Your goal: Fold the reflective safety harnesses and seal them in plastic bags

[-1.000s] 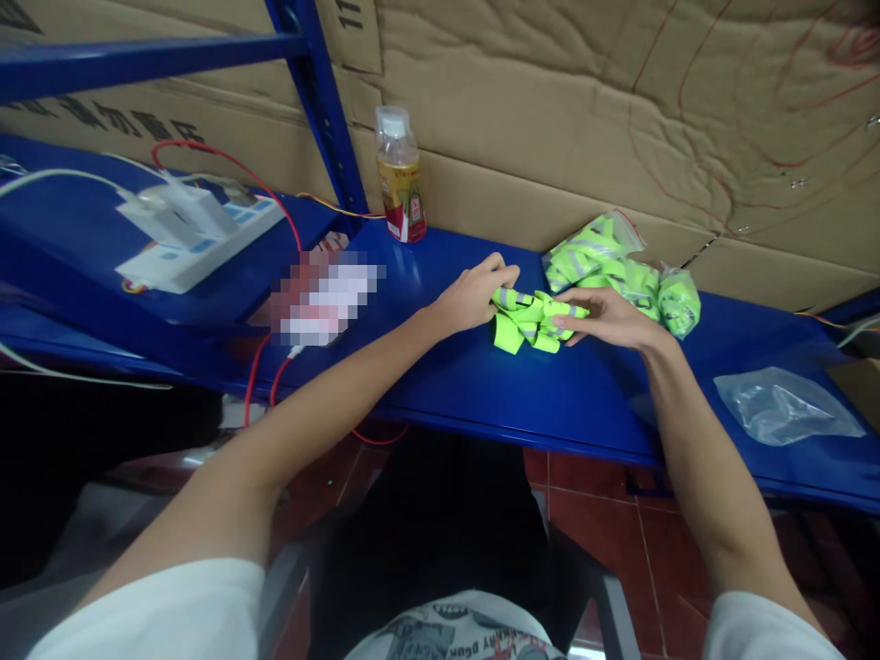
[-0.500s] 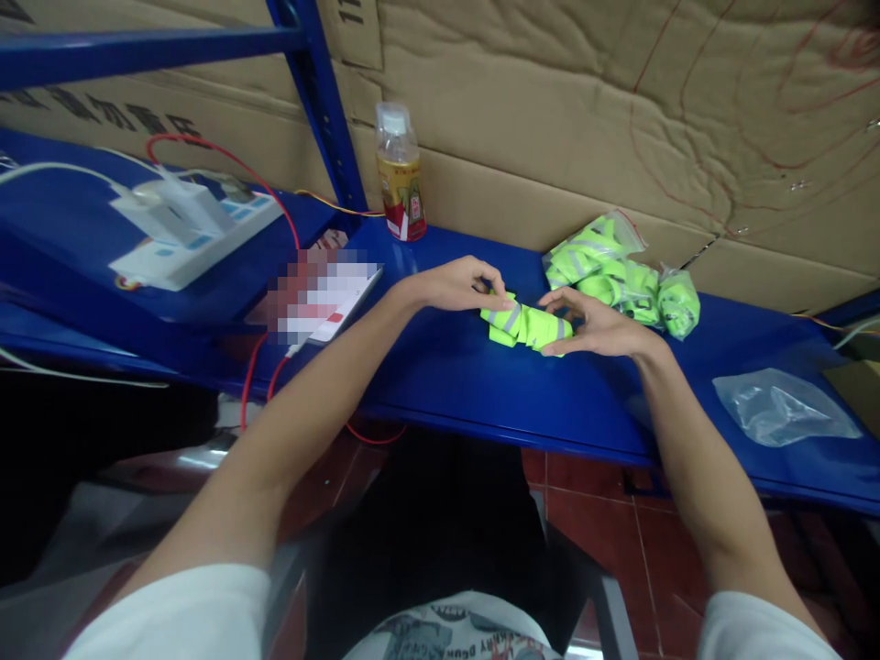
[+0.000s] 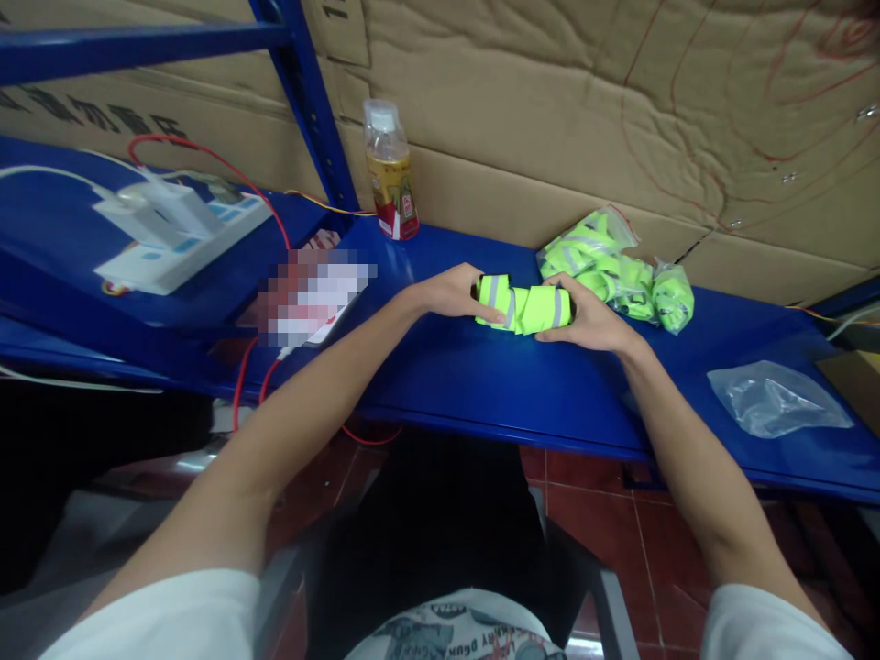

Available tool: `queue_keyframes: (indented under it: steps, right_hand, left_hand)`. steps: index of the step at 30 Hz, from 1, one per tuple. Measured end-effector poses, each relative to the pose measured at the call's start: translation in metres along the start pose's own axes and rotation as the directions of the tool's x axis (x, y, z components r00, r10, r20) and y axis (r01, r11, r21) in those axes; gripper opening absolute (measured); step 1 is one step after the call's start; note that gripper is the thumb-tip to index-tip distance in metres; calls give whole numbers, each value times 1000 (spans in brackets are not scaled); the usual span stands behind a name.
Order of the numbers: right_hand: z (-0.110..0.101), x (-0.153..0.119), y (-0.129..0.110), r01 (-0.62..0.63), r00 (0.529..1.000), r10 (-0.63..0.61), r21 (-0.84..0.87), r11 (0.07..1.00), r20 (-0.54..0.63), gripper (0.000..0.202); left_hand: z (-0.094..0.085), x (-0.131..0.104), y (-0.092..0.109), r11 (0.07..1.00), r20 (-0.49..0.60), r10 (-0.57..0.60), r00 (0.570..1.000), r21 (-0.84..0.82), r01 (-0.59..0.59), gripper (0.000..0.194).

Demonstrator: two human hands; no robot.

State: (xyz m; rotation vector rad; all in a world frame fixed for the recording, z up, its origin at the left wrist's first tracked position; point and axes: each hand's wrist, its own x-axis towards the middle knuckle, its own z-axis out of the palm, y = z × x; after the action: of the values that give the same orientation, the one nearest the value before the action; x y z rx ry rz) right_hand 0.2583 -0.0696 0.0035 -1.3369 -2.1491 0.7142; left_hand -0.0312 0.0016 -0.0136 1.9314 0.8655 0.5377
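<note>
A folded neon-yellow strap bundle (image 3: 533,309) with grey reflective stripes is held between both hands over the blue shelf (image 3: 440,385). My left hand (image 3: 456,291) grips its left end, with fingers behind and thumb in front. Around the right end, my right hand (image 3: 584,316) has its fingers and thumb closed. Behind my right hand lie plastic bags of similar neon-yellow straps (image 3: 595,257), with a smaller bagged roll (image 3: 674,298) at their right. A flat clear plastic bag (image 3: 776,399) lies farther right on the shelf.
A drink bottle (image 3: 392,179) stands at the back by the blue post (image 3: 309,110). To the left are a white power strip (image 3: 185,247) with plugs and red cable, and a phone (image 3: 334,307), partly blurred out. Cardboard (image 3: 522,119) rises behind the shelf.
Both hands have closed more fully on the ends of the neon-yellow bundle. It looks straighter and more compact, and has shifted up slightly. The view has moved a little.
</note>
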Motion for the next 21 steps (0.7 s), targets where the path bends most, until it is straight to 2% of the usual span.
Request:
queue_keyframes:
  steps: [2,4,6,9,13,15,18,21]
  right_hand:
    - [3,2,1,-2,999,5,69,998,-34,78]
    - [7,4,2,-32,996,43,147,989,-72,83]
    - [12,7,0,-51,987,82,210,976,-141,90]
    - [22,10,-8,-31,955,108,270,962,-277,96]
    - [42,13,-20,0,899,112,257,966,-423,99]
    - [51,13,-22,10,878,104,236,972,-467,99]
    - [57,11,-18,21,856,69,167,986,-512,95]
    - [56,5,-16,-47,848,66,49,998,-525,90]
  left_hand:
    - [1,0,0,999,-23,21,1000,-42,-22,41]
    - [4,2,0,982,-88,28,996,-185,-44,44]
    - [9,5,1,927,-178,17,984,-365,-82,50]
    - [18,10,4,826,-313,-14,950,-539,-165,56]
    - [33,14,12,743,-440,-64,896,-621,-251,56]
    - [41,13,17,700,-446,-78,892,-662,-269,56]
    - [52,10,25,642,-363,-83,928,-732,-230,57]
    - [60,11,28,638,-299,-108,948,-752,-164,61]
